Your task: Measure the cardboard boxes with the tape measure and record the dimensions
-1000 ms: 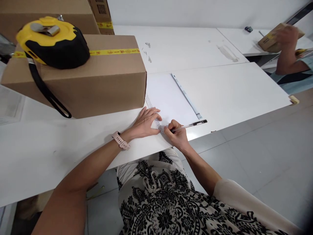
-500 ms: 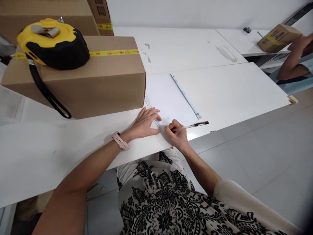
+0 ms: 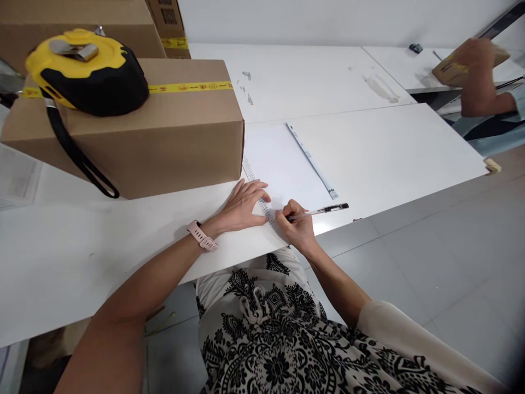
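Note:
My right hand (image 3: 298, 227) is closed around a pen (image 3: 324, 210), its clip end pointing right and its tip side hidden behind my fingers. Under it lies a spiral notebook (image 3: 283, 164) with a white page, its coil along the left side and a printed blue-white strip along the right. My left hand (image 3: 245, 205) rests flat with fingers spread across the coil side of the page. Just behind that hand stands a closed cardboard box (image 3: 180, 150), sealed with yellow tape. A yellow and black tape measure (image 3: 88, 76) with a wrist strap sits on the box.
More cardboard boxes (image 3: 172, 22) are stacked at the back left. The white table (image 3: 389, 142) runs to the right, with peeled marks on its surface. At the far right another person's arm (image 3: 479, 87) reaches over a small taped box (image 3: 447, 72). Below is a tiled floor (image 3: 430, 241).
The other person's arm has moved left and up, and that hand now covers part of the small box. My hands and the pen show hardly any movement.

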`<action>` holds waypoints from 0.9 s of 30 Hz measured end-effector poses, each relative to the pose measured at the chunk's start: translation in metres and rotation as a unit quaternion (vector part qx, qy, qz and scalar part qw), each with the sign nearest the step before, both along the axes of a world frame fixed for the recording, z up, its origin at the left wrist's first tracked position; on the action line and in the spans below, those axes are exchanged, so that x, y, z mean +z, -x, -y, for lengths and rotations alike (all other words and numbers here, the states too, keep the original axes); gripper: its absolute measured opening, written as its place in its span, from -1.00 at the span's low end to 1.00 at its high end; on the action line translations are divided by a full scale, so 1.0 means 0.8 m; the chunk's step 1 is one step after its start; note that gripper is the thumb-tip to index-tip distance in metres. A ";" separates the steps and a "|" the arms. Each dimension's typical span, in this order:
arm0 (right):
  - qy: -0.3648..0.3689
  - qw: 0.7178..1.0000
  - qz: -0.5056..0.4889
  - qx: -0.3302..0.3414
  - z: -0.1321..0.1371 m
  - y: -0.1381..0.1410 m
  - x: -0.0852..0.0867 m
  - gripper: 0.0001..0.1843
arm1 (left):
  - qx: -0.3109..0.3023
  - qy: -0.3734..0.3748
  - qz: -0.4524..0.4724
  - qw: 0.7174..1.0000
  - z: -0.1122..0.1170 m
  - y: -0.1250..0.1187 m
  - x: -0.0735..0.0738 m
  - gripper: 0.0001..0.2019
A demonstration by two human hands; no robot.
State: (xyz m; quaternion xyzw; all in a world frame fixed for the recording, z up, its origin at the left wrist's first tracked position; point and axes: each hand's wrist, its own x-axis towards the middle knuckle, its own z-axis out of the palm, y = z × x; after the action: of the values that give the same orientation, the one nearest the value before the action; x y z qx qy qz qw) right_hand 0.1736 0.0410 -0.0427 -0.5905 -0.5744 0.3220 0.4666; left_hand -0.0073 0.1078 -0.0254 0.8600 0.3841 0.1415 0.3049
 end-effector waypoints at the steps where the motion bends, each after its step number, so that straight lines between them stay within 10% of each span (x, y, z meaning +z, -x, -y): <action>1: 0.003 1.000 0.000 0.002 0.000 0.000 0.000 -0.67 | -0.001 0.002 -0.001 1.000 0.000 0.000 0.000 -0.66; 27: 0.013 1.000 -0.005 -0.001 -0.002 -0.002 0.004 -0.67 | -0.002 0.005 -0.002 1.000 0.000 0.000 -0.001 -0.65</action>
State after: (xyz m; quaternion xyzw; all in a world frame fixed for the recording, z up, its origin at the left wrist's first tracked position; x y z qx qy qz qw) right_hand 0.1750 0.0428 -0.0391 -0.5956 -0.5672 0.3320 0.4619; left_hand -0.0076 0.1081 -0.0266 0.8594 0.3841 0.1372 0.3082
